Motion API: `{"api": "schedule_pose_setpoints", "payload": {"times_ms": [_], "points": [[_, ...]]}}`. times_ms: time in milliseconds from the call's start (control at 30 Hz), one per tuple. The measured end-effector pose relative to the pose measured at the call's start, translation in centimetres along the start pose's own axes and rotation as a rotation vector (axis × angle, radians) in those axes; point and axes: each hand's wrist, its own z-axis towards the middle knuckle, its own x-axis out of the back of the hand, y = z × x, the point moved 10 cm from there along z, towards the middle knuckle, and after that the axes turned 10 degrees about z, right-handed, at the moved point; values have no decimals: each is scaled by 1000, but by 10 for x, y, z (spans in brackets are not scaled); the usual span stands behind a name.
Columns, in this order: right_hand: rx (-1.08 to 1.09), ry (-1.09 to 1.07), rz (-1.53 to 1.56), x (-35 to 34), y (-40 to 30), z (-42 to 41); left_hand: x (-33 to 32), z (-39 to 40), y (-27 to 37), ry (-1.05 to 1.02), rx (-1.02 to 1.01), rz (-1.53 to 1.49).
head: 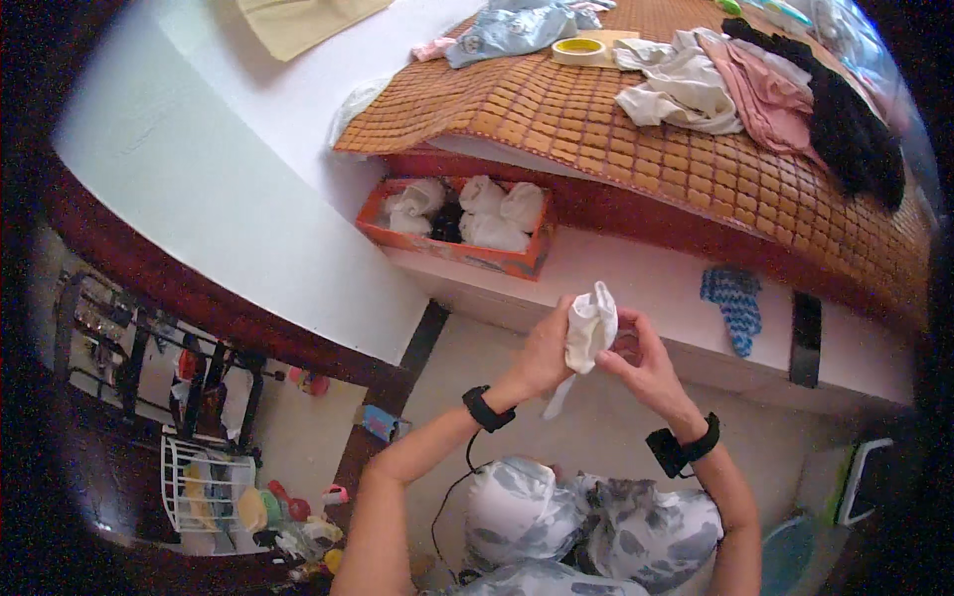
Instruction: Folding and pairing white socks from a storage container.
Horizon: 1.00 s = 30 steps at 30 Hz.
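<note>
A partly folded white sock [590, 331] is held up between my two hands, above the floor in front of my knees. My left hand [548, 343] grips its left side, and a loose strip of the same white fabric hangs below that palm. On the other side, the thumb and fingers of my right hand [641, 357] pinch its edge. Beyond my hands, an orange cardboard box [462, 249] on the pale ledge holds several rolled white socks [494, 231] and something dark. A blue zigzag-patterned knitted sock [734, 305] lies on the ledge to the right.
Behind the ledge rises a bed with a brown tile mat [507, 104]. On it lie white garments [678, 86], pink cloth [768, 97], black cloth [857, 119], a tape roll [579, 51] and light-blue clothing [514, 33]. A white wire basket [205, 484] stands at lower left.
</note>
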Motion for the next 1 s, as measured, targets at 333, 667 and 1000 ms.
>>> {"api": "schedule_pose_setpoints", "payload": {"times_ms": [333, 667, 1000], "points": [[-134, 248, 642, 49, 26, 2, -57, -13, -39, -321, 367, -938], [-218, 276, 644, 64, 36, -1, -16, -5, -26, -229, 342, -1384], [39, 124, 257, 40, 10, 1, -20, -14, -2, -300, 424, -1350]]}}
